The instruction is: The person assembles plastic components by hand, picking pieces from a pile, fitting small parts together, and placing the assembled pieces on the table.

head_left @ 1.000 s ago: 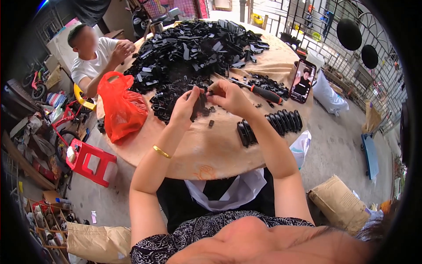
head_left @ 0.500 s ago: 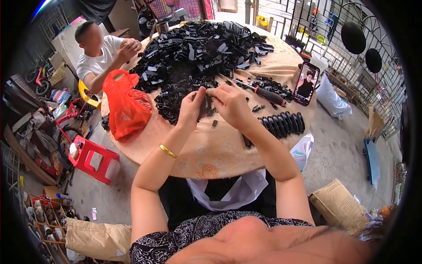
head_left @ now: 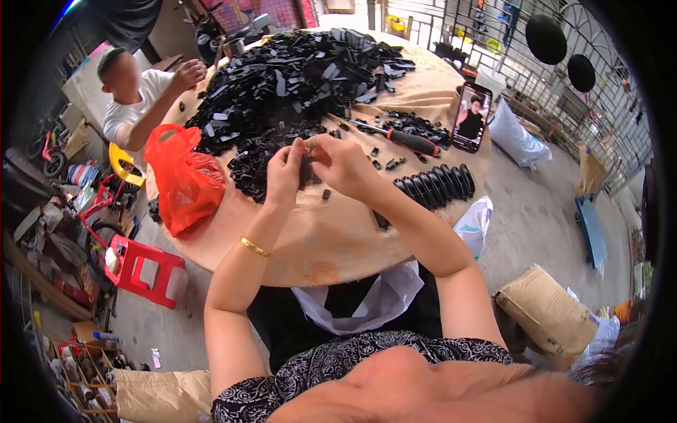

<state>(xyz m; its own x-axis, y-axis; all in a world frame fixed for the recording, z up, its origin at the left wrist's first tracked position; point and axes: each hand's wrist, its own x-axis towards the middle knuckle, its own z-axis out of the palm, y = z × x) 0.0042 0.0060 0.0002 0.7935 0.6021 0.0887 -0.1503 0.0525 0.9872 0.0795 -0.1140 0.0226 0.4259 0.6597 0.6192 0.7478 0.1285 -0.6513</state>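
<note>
Unreadably small writing [head_left: 464,142] marks the black rectangular phone [head_left: 472,116], upper right; centrally, the left hand [head_left: 283,175] grips a flat black plastic piece [head_left: 305,172], the right hand [head_left: 340,163] apparently pinching it.

A round table [head_left: 331,247] with a tan cover carries a large heap of black parts [head_left: 296,77] extending to its far side. Between heap and near edge, the left hand [head_left: 284,175] holds a dark piece [head_left: 305,173]; the right hand [head_left: 343,166] meets it at the top, exact grip unclear. A red plastic bag [head_left: 187,190] occupies the left edge. Toward the right edge lie a screwdriver [head_left: 414,142] and a row of black curved pieces [head_left: 438,185]; a phone [head_left: 471,118] stands on end beside the screwdriver.
</note>
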